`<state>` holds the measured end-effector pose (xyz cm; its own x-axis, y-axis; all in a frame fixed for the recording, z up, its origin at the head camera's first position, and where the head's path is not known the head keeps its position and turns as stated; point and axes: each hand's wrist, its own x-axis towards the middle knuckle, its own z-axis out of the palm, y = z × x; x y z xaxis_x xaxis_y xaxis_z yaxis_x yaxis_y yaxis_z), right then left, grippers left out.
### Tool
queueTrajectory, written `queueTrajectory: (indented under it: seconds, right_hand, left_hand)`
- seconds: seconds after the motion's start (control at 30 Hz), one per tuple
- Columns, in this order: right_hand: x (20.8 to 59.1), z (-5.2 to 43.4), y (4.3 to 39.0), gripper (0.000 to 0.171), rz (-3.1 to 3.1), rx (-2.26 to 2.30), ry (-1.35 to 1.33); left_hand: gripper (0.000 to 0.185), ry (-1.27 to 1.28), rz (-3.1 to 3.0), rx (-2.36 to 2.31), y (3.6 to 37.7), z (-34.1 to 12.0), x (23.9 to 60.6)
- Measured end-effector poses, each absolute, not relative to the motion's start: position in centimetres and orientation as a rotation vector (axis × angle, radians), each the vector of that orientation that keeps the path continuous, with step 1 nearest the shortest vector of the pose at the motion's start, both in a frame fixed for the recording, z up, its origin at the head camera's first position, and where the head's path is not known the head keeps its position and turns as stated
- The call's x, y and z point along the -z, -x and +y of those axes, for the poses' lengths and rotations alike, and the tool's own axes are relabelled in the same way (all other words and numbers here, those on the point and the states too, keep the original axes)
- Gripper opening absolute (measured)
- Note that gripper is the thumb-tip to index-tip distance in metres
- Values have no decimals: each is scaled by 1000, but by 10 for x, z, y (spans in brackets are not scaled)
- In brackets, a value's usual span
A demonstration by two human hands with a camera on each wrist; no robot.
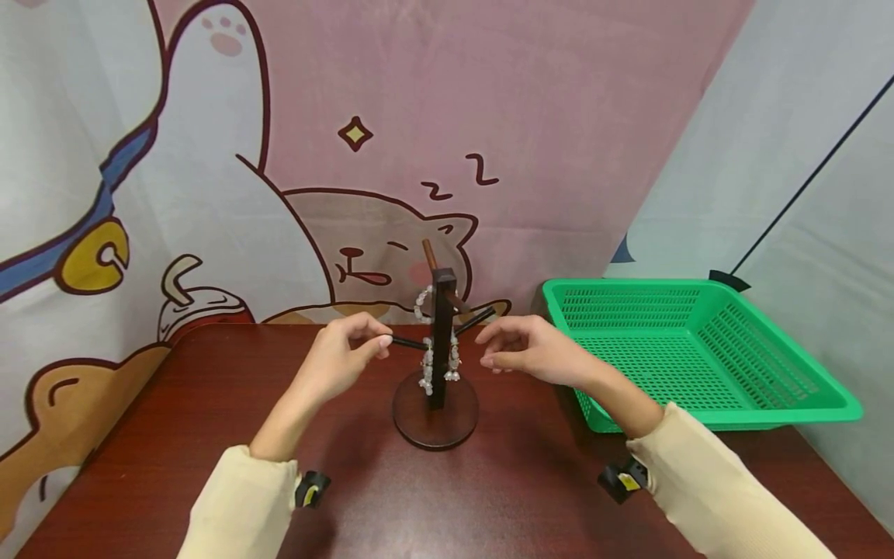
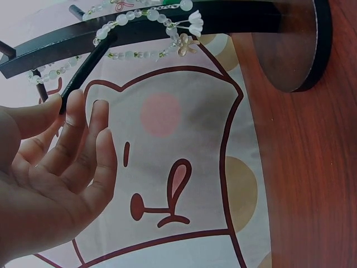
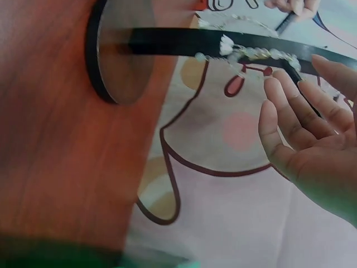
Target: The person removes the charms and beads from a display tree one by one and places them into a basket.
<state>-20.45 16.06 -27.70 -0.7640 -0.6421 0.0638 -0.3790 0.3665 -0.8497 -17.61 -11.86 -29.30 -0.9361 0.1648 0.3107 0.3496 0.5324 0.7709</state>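
Left hand [image 1: 345,353] pinches the tip of the left peg [image 1: 407,342] of the dark wooden stand [image 1: 436,388]; right hand [image 1: 527,351] is relaxed with straight fingers, grasping nothing, just beside the right peg [image 1: 476,319]. A bead bracelet [image 1: 427,341] hangs on the stand's post, mid-tabletop towards the far edge. The green basket [image 1: 824,404] occupies the right edge; bare tabletop [image 1: 174,411] lies left and near.

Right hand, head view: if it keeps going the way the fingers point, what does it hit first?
Probably the beaded bracelet hanging on the stand's post. The right hand points left toward it, fingers loosely open, holding nothing. Depth is unclear; it may brush the right peg first.
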Motion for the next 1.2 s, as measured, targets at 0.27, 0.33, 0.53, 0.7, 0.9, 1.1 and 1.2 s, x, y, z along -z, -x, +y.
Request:
queueTrajectory:
  seconds: [0.27, 0.33, 0.53, 0.7, 0.9, 1.1, 1.2]
  right_hand:
    - [298, 150, 204, 25, 2365, 1405, 881]
    - [303, 148, 205, 25, 2365, 1435, 880]
    - [311, 141, 207, 24, 2364, 1506, 880]
    - [313, 136, 208, 21, 2357, 1533, 892]
    - [313, 131, 208, 16, 2350, 1557, 893]
    - [315, 129, 209, 12, 2360, 1572, 885]
    - [316, 128, 209, 11, 2375, 1566, 882]
  left_hand:
    - [6, 440, -2567, 1367, 176, -119, 294]
    - [6, 438, -2568, 1367, 176, -119, 294]
    - [7, 436, -2572, 1369, 177, -119, 293]
    - [7, 439, -2574, 1363, 176, -119, 293]
    - [7, 440, -2573, 1360, 177, -119, 293]
    - [7, 434, -2576, 1363, 177, -119, 293]
    - [7, 432, -2578, 1365, 177, -119, 293]
